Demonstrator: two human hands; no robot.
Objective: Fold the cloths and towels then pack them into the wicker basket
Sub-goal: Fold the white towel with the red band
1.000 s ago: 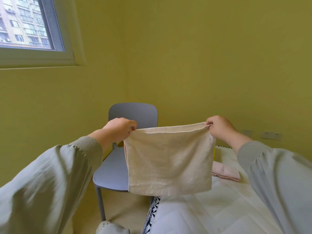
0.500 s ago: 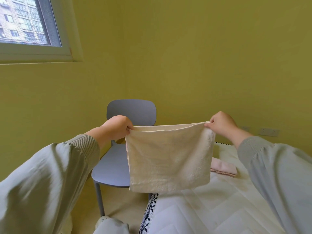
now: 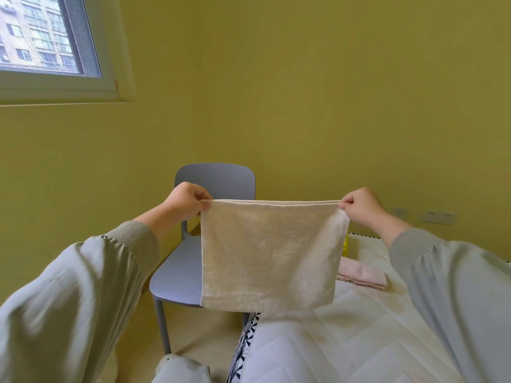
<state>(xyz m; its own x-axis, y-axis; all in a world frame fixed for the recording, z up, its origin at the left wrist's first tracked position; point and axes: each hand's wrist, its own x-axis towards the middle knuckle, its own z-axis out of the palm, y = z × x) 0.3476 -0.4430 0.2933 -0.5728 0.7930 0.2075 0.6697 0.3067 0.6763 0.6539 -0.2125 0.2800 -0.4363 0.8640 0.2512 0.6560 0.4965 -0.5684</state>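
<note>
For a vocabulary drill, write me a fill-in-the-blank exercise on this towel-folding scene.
The left hand and right hand hold the cream towel by its ____ corners. Behind it stands a grey-blue ____. The folded cloth on the mattress is ____.
Missing: top; chair; pink.

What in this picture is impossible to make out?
Head view:
The wicker basket: not in frame.
The yellow object: mostly hidden behind the cream towel; unidentifiable.
The pink cloth: left end covered by the towel.
The chair: right side of seat behind the towel.
</note>
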